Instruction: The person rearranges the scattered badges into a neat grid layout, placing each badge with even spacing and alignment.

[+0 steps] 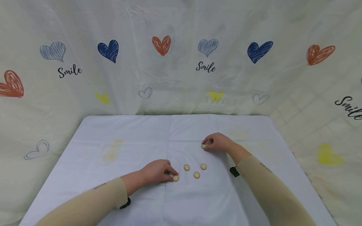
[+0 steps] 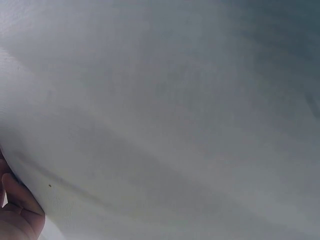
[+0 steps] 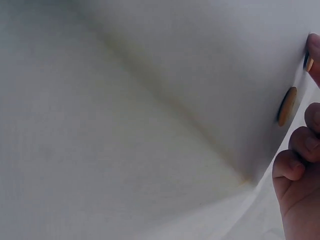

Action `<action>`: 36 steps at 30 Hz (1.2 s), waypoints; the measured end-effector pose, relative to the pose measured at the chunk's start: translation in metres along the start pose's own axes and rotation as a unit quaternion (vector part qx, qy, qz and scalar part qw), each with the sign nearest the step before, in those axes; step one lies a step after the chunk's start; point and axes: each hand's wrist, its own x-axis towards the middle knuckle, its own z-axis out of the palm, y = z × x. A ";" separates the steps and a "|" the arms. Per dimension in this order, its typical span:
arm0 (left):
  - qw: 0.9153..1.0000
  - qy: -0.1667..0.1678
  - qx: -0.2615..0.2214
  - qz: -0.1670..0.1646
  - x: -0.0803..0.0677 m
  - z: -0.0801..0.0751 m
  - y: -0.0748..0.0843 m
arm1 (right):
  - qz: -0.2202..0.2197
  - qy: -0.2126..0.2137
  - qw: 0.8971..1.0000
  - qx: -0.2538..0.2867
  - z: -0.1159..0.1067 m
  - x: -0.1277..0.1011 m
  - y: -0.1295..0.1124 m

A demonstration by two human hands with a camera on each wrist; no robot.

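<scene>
While the head view shows the left hand [image 1: 155, 171] pinching a button [image 1: 176, 178] near the surface's [image 1: 113, 188] front edge, the right hand [image 1: 217, 142] pinches another button [image 1: 203, 146] mid-surface; either could slip. Left wrist view: only cloth. Right wrist view: curled fingers [image 3: 292, 165] beside a button [image 3: 287, 106].

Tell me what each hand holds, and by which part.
Right hand pinches a button by its rim. Left hand has fingertips on another button; no clear grip shows.
</scene>
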 end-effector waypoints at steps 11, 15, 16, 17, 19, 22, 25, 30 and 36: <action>1.000 -0.003 -0.010 -0.005 -0.001 -0.003 0.006 | 0.009 0.017 1.000 0.004 -0.006 -0.007 -0.001; 1.000 -0.005 -0.010 -0.009 0.000 -0.002 0.006 | 0.023 0.019 0.999 0.023 -0.009 -0.014 -0.001; 1.000 -0.004 -0.010 -0.010 0.000 -0.002 0.006 | 0.023 0.019 0.999 0.027 -0.010 -0.016 -0.001; 1.000 -0.005 -0.009 -0.013 0.000 -0.002 0.006 | 0.022 0.020 0.999 0.030 -0.010 -0.017 0.000; 1.000 -0.005 -0.011 -0.014 0.000 -0.002 0.006 | 0.022 0.023 0.999 0.034 -0.012 -0.021 -0.001; 1.000 -0.006 -0.014 -0.016 0.000 -0.003 0.007 | 0.019 0.025 0.999 0.039 -0.012 -0.025 0.000; 1.000 -0.007 -0.015 -0.018 0.000 -0.003 0.007 | 0.015 0.019 0.999 0.047 -0.011 -0.029 0.001; 1.000 -0.007 -0.014 -0.018 -0.001 -0.003 0.008 | 0.003 0.008 0.998 0.060 -0.004 -0.038 0.003; 1.000 -0.008 -0.011 -0.020 -0.001 -0.003 0.007 | -0.038 0.003 0.998 0.051 0.002 -0.055 0.000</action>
